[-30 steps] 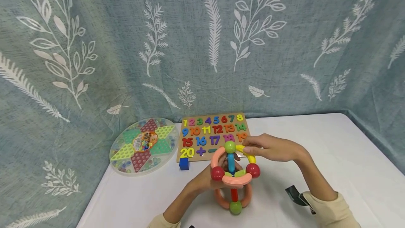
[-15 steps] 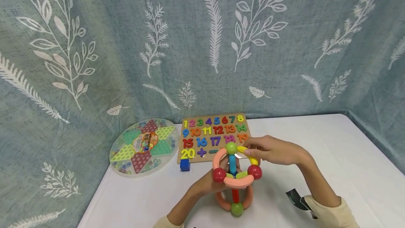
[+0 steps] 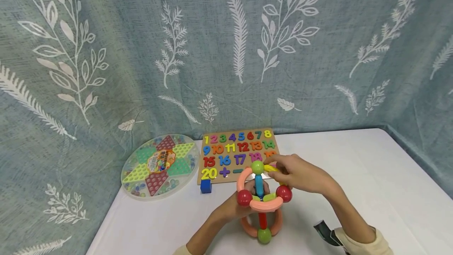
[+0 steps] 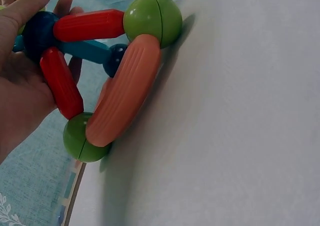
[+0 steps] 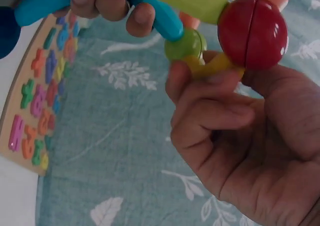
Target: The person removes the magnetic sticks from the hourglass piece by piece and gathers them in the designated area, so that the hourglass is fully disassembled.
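A structure of magnetic rods and balls stands at the front middle, its curved salmon rod [image 3: 266,206] facing the camera. My left hand [image 3: 231,207] grips the structure's middle from the left, around the dark blue ball [image 4: 41,35] where red rods meet. At the upper right, my right hand [image 3: 301,173] pinches a curved yellow rod [image 5: 220,63] between thumb and fingers. That rod runs between a light green ball [image 3: 257,167] and a red ball [image 5: 252,33], partly hidden by the fingers. Below, a green ball [image 3: 264,235] is close over the white table.
Behind the structure lies a wooden number puzzle board [image 3: 211,154]. A round Chinese checkers set [image 3: 155,186] lies left of it. One blue cube [image 3: 206,186] sits at the board's front edge. A patterned curtain [image 3: 212,50] hangs at the back of the white table [image 3: 339,152].
My right hand has shifted slightly left and covers more of the yellow rod. The left hand keeps its grip, and the structure stays nearly in place.
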A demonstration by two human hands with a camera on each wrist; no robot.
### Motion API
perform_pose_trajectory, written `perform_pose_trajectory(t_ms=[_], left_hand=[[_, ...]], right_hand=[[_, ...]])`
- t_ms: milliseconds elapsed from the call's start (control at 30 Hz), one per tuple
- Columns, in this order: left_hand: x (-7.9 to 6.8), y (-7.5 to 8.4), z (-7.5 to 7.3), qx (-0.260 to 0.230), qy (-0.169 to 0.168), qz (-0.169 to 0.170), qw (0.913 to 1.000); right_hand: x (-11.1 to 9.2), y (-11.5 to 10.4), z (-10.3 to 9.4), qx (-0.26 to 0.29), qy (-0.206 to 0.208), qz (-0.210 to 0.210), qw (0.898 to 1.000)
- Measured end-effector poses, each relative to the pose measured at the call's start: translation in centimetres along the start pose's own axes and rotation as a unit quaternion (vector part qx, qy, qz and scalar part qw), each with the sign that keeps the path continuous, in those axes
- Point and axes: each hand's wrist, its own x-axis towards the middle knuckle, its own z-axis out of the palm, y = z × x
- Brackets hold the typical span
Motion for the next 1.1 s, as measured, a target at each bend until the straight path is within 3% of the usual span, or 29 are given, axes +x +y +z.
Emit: perform_pose_trajectory(t_ms=[233,367,567,700,967,1100], left_hand=[[0.1,-0.1,0.2,-0.037,0.008,-0.009,0.9993],[0.1,0.0,0.2,-0.034,0.012,-0.005,0.9993],[0.1,-0.4,0.1,-0.020,0.011,0.012,0.9997],[0.0,-0.3,0.3,-0.033,0.020,-0.004,0.9992],[-0.1,-0.1,0.3,-0.026,0.023,-0.018,0.9992],[-0.2,0.0,0.2,-0.017,0.027,-0.027,0.9991]], right_hand=[[-0.2,-1.1,0.7,-0.077,0.055,0.016,0.995],[-0.3,-1.7,1.0,-0.109,0.082,0.023,0.990],[-0.5,-2.2,1.6,-0.159,0.132,0.033,0.978],[-0.6,-2.0,1.5,-0.185,0.163,0.030,0.969],[-0.2,0.5,-0.2,-0.177,0.136,0.064,0.973],[0.4,2.4,-0.4,-0.186,0.100,0.090,0.973]])
